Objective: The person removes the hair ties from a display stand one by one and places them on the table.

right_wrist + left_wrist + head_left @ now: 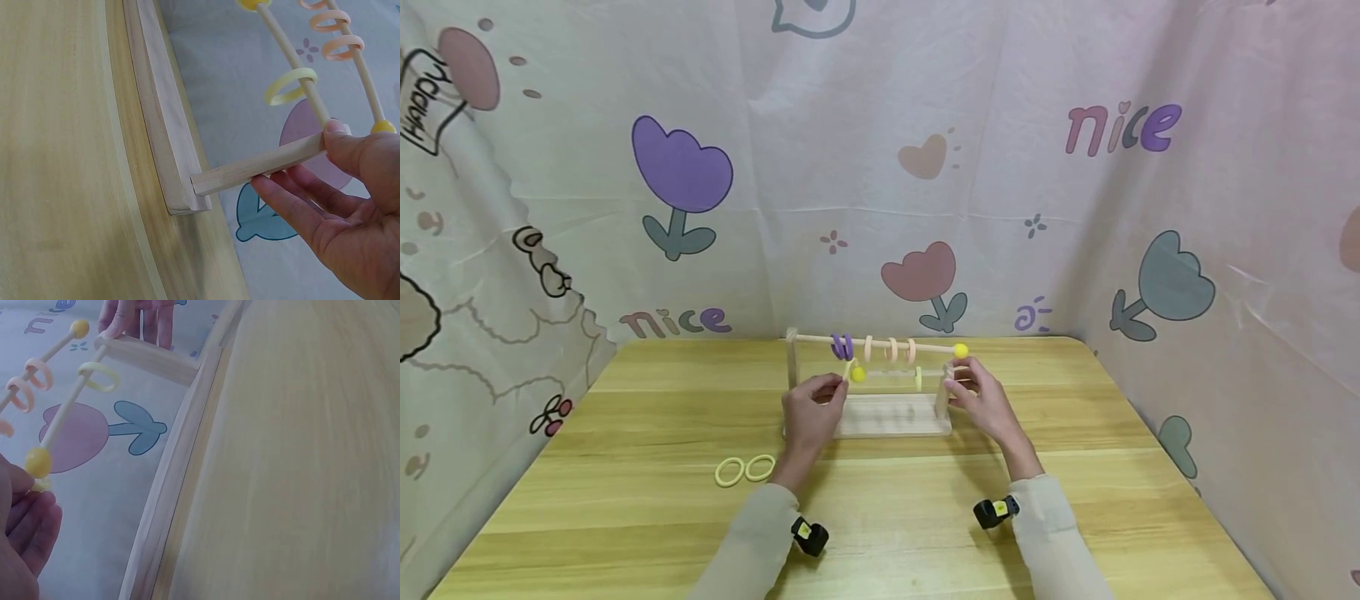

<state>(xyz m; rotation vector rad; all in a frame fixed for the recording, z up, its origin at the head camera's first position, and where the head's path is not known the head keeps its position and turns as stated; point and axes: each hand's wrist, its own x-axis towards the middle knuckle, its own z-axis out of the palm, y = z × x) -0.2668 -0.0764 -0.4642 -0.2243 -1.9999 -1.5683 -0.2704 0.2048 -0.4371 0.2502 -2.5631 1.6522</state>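
A wooden rack [891,427] stands on the table, with two rods between its side posts. My left hand [812,410] pinches a pale yellow ring [41,485] beside the yellow ball [38,463] at the lower rod's free end. Whether the rod passes through this ring, I cannot tell. Another pale yellow ring [290,86] hangs on that rod, near the right post [259,164]. Thumb and fingers of my right hand [983,400] hold this post near its top. Purple rings [842,347] and peach rings [892,349] hang on the upper rod, which ends in a yellow ball [961,352].
Two pale yellow rings [745,471] lie side by side on the wooden table [917,533], left of my left forearm. A printed curtain [820,167] hangs behind the table and along its sides.
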